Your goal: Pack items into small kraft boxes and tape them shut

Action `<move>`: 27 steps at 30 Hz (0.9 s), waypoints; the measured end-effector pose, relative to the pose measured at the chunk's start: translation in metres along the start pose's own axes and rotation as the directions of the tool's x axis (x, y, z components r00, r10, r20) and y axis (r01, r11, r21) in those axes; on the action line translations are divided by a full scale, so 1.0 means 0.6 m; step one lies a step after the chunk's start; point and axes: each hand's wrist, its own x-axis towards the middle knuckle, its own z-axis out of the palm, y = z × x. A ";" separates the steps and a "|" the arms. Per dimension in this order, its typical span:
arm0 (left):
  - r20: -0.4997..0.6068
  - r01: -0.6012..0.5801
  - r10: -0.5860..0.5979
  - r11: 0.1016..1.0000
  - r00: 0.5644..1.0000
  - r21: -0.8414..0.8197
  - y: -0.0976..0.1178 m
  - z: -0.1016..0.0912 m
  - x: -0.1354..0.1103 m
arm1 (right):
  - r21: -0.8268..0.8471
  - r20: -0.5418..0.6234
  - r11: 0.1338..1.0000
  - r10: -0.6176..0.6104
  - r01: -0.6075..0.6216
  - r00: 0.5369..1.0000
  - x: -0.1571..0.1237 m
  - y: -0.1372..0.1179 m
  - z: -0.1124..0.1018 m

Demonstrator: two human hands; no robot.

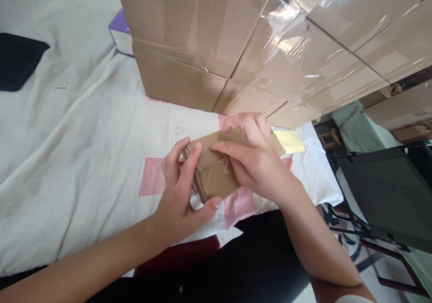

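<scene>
Left hand (177,199): grip closed on left end of small cardboard box (216,181), thumb at near edge. Right hand (256,159) bent over box top, fingertip touching; can't tell if that grip is grasping. Box over cloth-covered counter (91,132), just beside big taped carton stack (189,28). Yellow paper (292,141) right of box.

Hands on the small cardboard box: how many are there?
2: the left hand spans the left end of the small cardboard box; the right hand touches its top. No other hand shows on it.
</scene>
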 end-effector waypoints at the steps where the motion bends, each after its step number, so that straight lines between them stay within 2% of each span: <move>1: 0.004 0.001 -0.001 1.000 1.000 0.002 0.001 0.000 0.000 | 0.001 0.000 1.000 0.004 -0.004 1.000 0.000 0.000 0.000; 7: 0.013 0.016 -0.016 1.000 1.000 -0.003 0.001 -0.001 0.000 | 0.004 -0.020 1.000 0.008 -0.008 1.000 -0.003 0.000 0.000; 11: 0.015 0.003 -0.003 1.000 1.000 0.004 0.000 -0.002 0.000 | 0.014 -0.044 1.000 -0.015 0.016 0.999 -0.006 0.000 0.003; 20: 0.007 -0.029 0.029 0.999 1.000 0.021 -0.002 -0.002 0.001 | 0.033 -0.054 0.999 0.013 -0.011 0.998 -0.015 0.004 0.003; 27: 0.011 -0.039 0.038 0.999 0.999 0.031 -0.004 -0.003 0.002 | 0.046 -0.110 0.998 0.037 -0.032 0.993 -0.046 0.018 0.004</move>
